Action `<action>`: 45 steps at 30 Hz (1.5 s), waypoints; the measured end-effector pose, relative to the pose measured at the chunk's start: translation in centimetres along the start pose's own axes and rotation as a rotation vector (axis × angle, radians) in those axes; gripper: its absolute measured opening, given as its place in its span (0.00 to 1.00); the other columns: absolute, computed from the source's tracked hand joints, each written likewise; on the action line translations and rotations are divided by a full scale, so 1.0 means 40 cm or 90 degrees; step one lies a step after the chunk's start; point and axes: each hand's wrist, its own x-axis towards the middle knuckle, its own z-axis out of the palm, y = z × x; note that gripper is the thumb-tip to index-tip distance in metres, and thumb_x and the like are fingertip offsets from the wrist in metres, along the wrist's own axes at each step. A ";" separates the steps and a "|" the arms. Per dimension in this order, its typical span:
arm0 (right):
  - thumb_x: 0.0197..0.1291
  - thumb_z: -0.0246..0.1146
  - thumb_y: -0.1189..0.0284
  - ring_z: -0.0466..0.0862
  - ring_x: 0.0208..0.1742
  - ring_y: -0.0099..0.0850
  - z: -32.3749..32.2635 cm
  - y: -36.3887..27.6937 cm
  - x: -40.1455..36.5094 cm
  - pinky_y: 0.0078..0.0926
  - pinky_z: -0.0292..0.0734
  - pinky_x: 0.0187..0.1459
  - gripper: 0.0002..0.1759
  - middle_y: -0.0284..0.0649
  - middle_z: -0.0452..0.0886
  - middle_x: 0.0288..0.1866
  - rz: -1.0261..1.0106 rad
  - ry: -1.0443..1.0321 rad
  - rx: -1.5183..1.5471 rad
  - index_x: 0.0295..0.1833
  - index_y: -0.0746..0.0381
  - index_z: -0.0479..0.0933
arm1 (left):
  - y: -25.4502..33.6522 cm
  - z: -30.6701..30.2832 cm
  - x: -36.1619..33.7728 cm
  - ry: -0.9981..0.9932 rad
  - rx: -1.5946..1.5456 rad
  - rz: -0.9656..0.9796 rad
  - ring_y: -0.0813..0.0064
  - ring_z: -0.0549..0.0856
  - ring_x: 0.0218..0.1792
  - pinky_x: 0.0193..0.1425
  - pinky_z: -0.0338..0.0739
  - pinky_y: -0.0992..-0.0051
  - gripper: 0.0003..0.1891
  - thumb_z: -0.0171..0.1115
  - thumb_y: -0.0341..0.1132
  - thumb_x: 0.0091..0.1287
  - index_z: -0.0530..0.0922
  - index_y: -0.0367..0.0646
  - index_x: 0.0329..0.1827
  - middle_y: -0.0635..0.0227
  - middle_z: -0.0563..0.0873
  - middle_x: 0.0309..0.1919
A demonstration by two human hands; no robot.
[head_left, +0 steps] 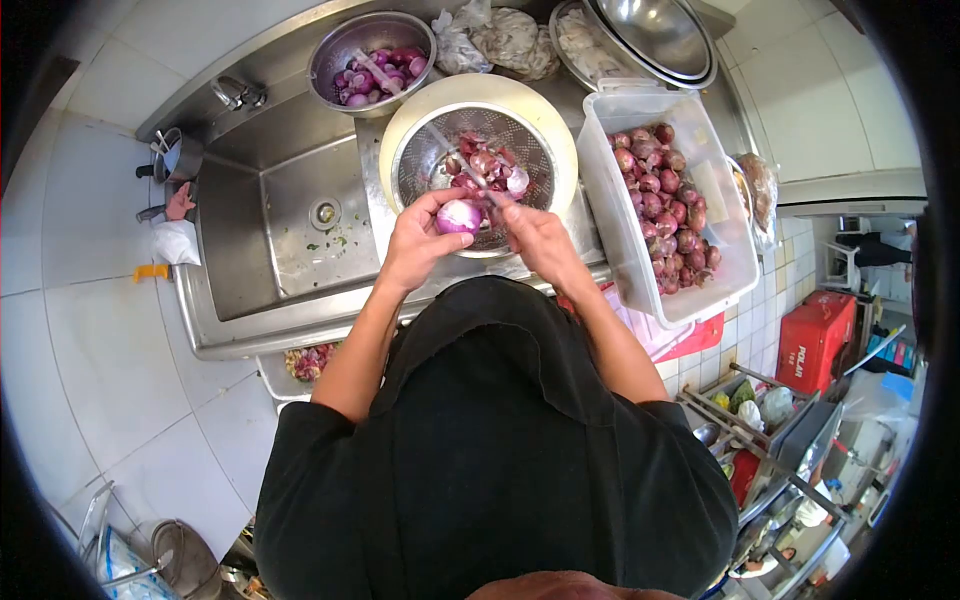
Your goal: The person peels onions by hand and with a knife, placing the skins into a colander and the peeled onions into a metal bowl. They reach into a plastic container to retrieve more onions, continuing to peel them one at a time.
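A partly peeled red onion (459, 217) is held in my left hand (420, 240), its pale and purple flesh showing. My right hand (540, 240) grips a knife (487, 186) whose blade touches or nearly touches the onion. Both hands are over the near edge of a perforated metal colander (542, 165), which holds onion skins (485, 160) and rests on a round cream-coloured basin (400, 110). To the right, a clear plastic bin (725, 190) holds several unpeeled red onions (668, 205). Behind on the left, a steel bowl (322, 72) contains peeled onions (375, 82).
A steel sink (235, 235) with a faucet (238, 93) lies at left. Plastic bags (500, 42) and stacked metal bowls (655, 35) stand along the back. On the right are a red cooler (815, 340) and a cluttered rack (765, 440).
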 end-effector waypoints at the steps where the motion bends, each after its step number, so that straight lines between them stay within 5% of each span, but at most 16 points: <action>1: 0.76 0.52 0.50 0.76 0.29 0.21 -0.004 -0.006 -0.004 0.21 0.70 0.31 0.29 0.34 0.79 0.30 0.009 0.001 0.019 0.68 0.61 0.76 | -0.001 0.002 -0.004 -0.004 -0.027 0.001 0.73 0.82 0.57 0.63 0.77 0.72 0.30 0.67 0.17 0.57 0.72 0.32 0.66 0.61 0.81 0.58; 4: 0.76 0.51 0.49 0.67 0.22 0.14 -0.006 -0.018 -0.007 0.15 0.60 0.23 0.30 0.27 0.70 0.24 0.025 -0.013 0.046 0.70 0.59 0.74 | -0.001 0.005 -0.004 -0.008 -0.095 0.005 0.72 0.81 0.59 0.67 0.74 0.72 0.30 0.65 0.16 0.58 0.71 0.32 0.67 0.61 0.79 0.61; 7: 0.75 0.52 0.49 0.69 0.29 0.19 0.012 -0.032 -0.022 0.20 0.68 0.33 0.31 0.30 0.74 0.28 -0.021 -0.014 0.073 0.69 0.61 0.75 | -0.014 -0.003 0.005 -0.003 -0.154 -0.007 0.71 0.80 0.61 0.70 0.72 0.71 0.31 0.65 0.16 0.58 0.70 0.33 0.68 0.61 0.79 0.62; 20: 0.73 0.52 0.44 0.71 0.23 0.21 -0.023 0.010 0.035 0.24 0.67 0.25 0.33 0.34 0.73 0.22 0.102 0.141 0.056 0.55 0.66 0.82 | -0.029 -0.029 0.015 -0.031 -0.283 0.019 0.67 0.77 0.65 0.71 0.70 0.67 0.32 0.64 0.23 0.63 0.68 0.37 0.72 0.56 0.77 0.66; 23: 0.73 0.52 0.44 0.65 0.15 0.19 -0.040 0.015 0.042 0.20 0.57 0.16 0.30 0.34 0.72 0.21 0.096 0.172 0.138 0.37 0.62 0.76 | -0.014 -0.062 0.013 -0.056 -0.359 0.017 0.66 0.76 0.66 0.70 0.70 0.66 0.32 0.64 0.27 0.66 0.66 0.39 0.74 0.54 0.75 0.69; 25: 0.74 0.51 0.46 0.66 0.16 0.19 -0.051 -0.007 0.032 0.19 0.60 0.18 0.30 0.34 0.72 0.23 0.107 0.124 0.122 0.56 0.62 0.78 | -0.007 -0.094 0.023 -0.048 -0.357 0.015 0.66 0.76 0.66 0.70 0.70 0.66 0.32 0.64 0.28 0.66 0.66 0.39 0.74 0.54 0.74 0.69; 28: 0.76 0.50 0.50 0.67 0.17 0.19 -0.054 -0.030 0.010 0.18 0.63 0.19 0.29 0.32 0.72 0.25 0.084 0.047 0.109 0.69 0.61 0.73 | 0.014 -0.131 0.050 0.020 -0.286 0.064 0.66 0.78 0.63 0.66 0.74 0.68 0.31 0.65 0.26 0.65 0.67 0.38 0.73 0.51 0.74 0.69; 31: 0.76 0.50 0.49 0.67 0.17 0.19 -0.048 -0.029 0.000 0.18 0.63 0.20 0.28 0.33 0.73 0.25 0.068 0.030 0.192 0.63 0.61 0.76 | 0.043 -0.194 0.127 0.123 -0.193 0.118 0.67 0.80 0.59 0.63 0.76 0.68 0.27 0.63 0.24 0.66 0.69 0.35 0.69 0.55 0.78 0.63; 32: 0.76 0.49 0.47 0.68 0.16 0.20 -0.060 -0.022 -0.001 0.18 0.62 0.19 0.27 0.34 0.75 0.25 0.120 0.014 0.210 0.52 0.61 0.78 | 0.058 -0.213 0.165 0.172 -0.153 0.133 0.68 0.80 0.57 0.62 0.77 0.69 0.27 0.63 0.24 0.66 0.69 0.34 0.69 0.57 0.78 0.61; 35: 0.74 0.49 0.43 0.66 0.13 0.21 -0.067 -0.025 -0.024 0.19 0.62 0.18 0.29 0.37 0.77 0.23 0.143 0.046 0.294 0.39 0.61 0.71 | 0.111 -0.271 0.289 0.289 -0.048 0.147 0.69 0.83 0.50 0.56 0.79 0.70 0.28 0.64 0.25 0.66 0.68 0.32 0.70 0.59 0.80 0.58; 37: 0.75 0.48 0.43 0.66 0.13 0.21 -0.081 -0.019 -0.044 0.19 0.61 0.18 0.29 0.36 0.76 0.22 0.120 0.065 0.303 0.42 0.61 0.73 | 0.130 -0.309 0.378 0.329 0.025 0.159 0.65 0.83 0.54 0.59 0.78 0.68 0.24 0.65 0.28 0.68 0.72 0.32 0.66 0.56 0.82 0.57; 39: 0.75 0.47 0.43 0.66 0.14 0.20 -0.098 -0.008 -0.077 0.19 0.61 0.18 0.30 0.35 0.75 0.22 0.086 0.084 0.306 0.45 0.61 0.75 | 0.173 -0.308 0.426 0.318 0.246 0.123 0.66 0.83 0.57 0.63 0.77 0.68 0.29 0.68 0.34 0.67 0.71 0.30 0.68 0.53 0.82 0.59; 41: 0.76 0.46 0.44 0.66 0.14 0.20 -0.126 -0.001 -0.125 0.19 0.61 0.19 0.30 0.34 0.74 0.21 0.049 0.131 0.297 0.47 0.61 0.76 | 0.242 -0.195 0.404 0.411 0.684 0.066 0.68 0.85 0.53 0.60 0.77 0.71 0.29 0.72 0.35 0.64 0.75 0.31 0.66 0.56 0.85 0.56; 45: 0.76 0.47 0.46 0.68 0.17 0.19 -0.202 -0.010 -0.244 0.18 0.62 0.21 0.29 0.34 0.75 0.25 0.015 0.237 0.336 0.44 0.62 0.77 | 0.167 -0.039 0.412 0.184 0.484 0.152 0.71 0.84 0.54 0.62 0.77 0.72 0.25 0.68 0.32 0.67 0.76 0.33 0.65 0.59 0.85 0.57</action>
